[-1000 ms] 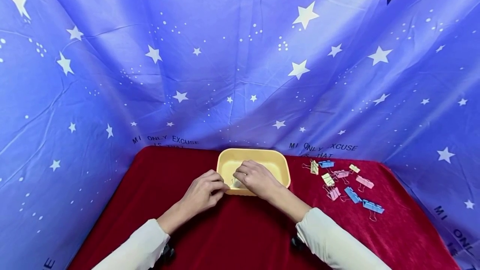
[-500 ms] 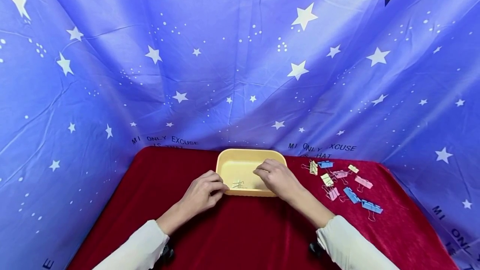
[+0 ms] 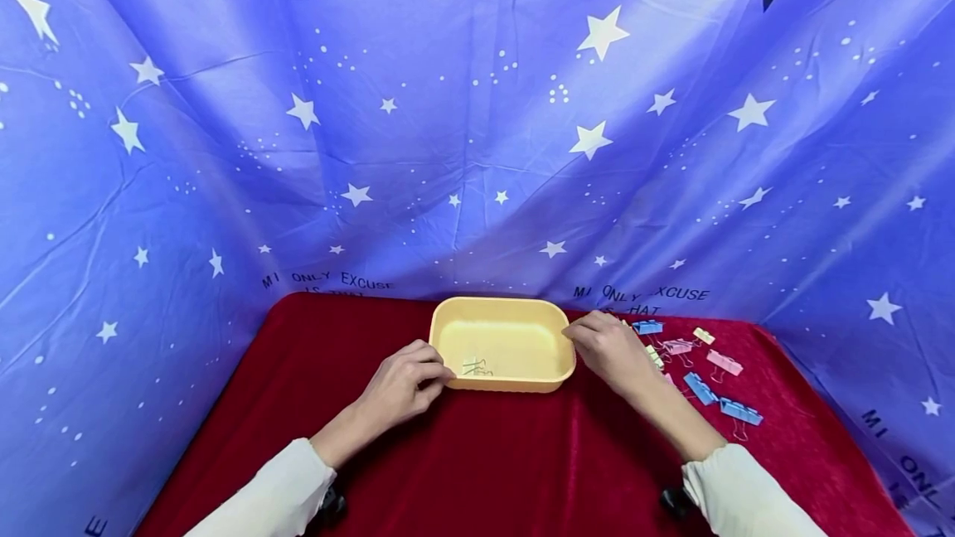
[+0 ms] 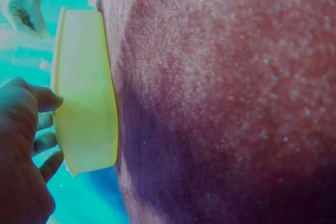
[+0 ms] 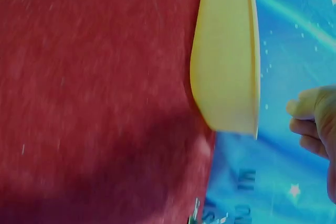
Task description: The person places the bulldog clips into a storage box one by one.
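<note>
A yellow plastic container [image 3: 515, 340] stands at the far middle of the table. My left hand [image 3: 406, 379] pinches its near left rim, with the thumb outside, as the left wrist view shows on the container wall [image 4: 86, 93]. Inside, at the near left corner, lies a binder clip [image 3: 475, 367] with its wire handles showing; its body is mostly hidden by the wall. My right hand [image 3: 615, 355] is above the table by the container's right end, fingers loosely bent with nothing in them. In the right wrist view this hand [image 5: 320, 121] is apart from the container.
Several binder clips lie on the red cloth [image 3: 492, 462] at the right, including a blue clip [image 3: 700, 389], a pink clip [image 3: 724, 363] and a small yellow clip [image 3: 703, 336]. My right hand partly covers some. A blue starry curtain [image 3: 448, 131] rises behind the table.
My right hand has moved out of the container to the right, toward the loose clips, uncovering the clip inside. The left hand has stayed on the rim.
</note>
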Motion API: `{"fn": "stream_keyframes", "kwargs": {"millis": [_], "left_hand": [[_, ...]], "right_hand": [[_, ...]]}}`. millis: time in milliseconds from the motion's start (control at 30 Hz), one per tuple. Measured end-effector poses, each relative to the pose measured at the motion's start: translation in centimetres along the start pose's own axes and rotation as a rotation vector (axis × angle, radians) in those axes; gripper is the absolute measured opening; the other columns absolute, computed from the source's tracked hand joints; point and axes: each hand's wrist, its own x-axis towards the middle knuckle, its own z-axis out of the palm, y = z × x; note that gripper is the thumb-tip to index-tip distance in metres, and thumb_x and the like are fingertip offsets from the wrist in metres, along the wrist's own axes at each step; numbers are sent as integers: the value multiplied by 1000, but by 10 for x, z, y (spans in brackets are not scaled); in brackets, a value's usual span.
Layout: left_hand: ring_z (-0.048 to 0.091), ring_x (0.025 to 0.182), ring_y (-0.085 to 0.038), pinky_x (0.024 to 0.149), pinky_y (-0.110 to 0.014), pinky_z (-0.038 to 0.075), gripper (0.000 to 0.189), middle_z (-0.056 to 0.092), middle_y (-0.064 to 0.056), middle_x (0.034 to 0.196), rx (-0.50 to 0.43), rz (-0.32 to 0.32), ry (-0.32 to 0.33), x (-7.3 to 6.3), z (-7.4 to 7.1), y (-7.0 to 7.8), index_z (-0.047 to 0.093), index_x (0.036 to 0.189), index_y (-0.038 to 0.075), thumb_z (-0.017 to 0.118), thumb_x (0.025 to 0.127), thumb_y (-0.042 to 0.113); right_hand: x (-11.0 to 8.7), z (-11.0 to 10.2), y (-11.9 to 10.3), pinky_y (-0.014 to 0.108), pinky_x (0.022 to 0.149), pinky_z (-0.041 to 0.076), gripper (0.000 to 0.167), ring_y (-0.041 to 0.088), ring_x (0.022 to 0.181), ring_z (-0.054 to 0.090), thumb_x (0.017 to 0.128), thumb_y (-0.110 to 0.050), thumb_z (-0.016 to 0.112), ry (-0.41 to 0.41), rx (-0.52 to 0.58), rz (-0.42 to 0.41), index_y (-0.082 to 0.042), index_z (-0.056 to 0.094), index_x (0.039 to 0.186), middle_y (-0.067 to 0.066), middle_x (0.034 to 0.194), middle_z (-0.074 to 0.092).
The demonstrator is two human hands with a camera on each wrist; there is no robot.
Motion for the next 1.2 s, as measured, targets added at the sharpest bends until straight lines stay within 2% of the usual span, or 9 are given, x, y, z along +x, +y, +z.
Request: {"fn": "stream_keyframes", "kwargs": {"millis": [333, 533, 733, 933, 1033, 1200], "left_hand": [[68, 91, -13, 81, -27, 62, 19, 78, 5, 92, 3, -7, -5, 0, -1, 0, 89, 94, 16, 92, 84, 0], [68, 91, -13, 80, -27, 62, 23, 77, 6, 92, 17, -5, -4, 1, -1, 0, 89, 93, 16, 94, 80, -2], [68, 91, -13, 81, -27, 62, 21, 77, 6, 92, 15, -5, -12, 1, 0, 0, 89, 93, 16, 93, 82, -1], [67, 91, -12, 80, -27, 62, 23, 77, 6, 91, 14, -9, 0, 1, -1, 1, 89, 93, 16, 94, 80, -2], [67, 90, -12, 80, -26, 62, 22, 77, 7, 91, 11, -15, 0, 1, -2, 1, 89, 93, 16, 94, 80, -2], [67, 90, -12, 80, -26, 62, 20, 76, 6, 91, 3, -20, -4, 1, -2, 2, 89, 93, 15, 94, 82, 0]], "right_hand": [[-25, -28, 28, 45, 69, 64, 30, 27, 77, 75, 69, 12, 96, 23, -39, 115, -3, 85, 92, 8, 85, 81], [-41, -43, 37, 47, 70, 64, 29, 28, 77, 77, 70, 10, 97, -25, -56, 225, -7, 85, 91, 6, 84, 81], [-55, -57, 43, 50, 70, 65, 28, 33, 79, 79, 72, 8, 96, -88, -67, 300, -9, 85, 91, 7, 86, 82], [-62, -67, 44, 47, 67, 64, 23, 30, 75, 79, 77, 8, 94, -188, -61, 376, -7, 86, 94, 10, 88, 84], [-66, -69, 44, 48, 70, 64, 17, 27, 76, 78, 82, 2, 93, -276, -37, 443, -5, 87, 96, 10, 90, 84], [-75, -68, 46, 55, 78, 65, 17, 32, 86, 81, 85, -6, 93, -407, -5, 535, -2, 86, 100, 13, 95, 84]]}}
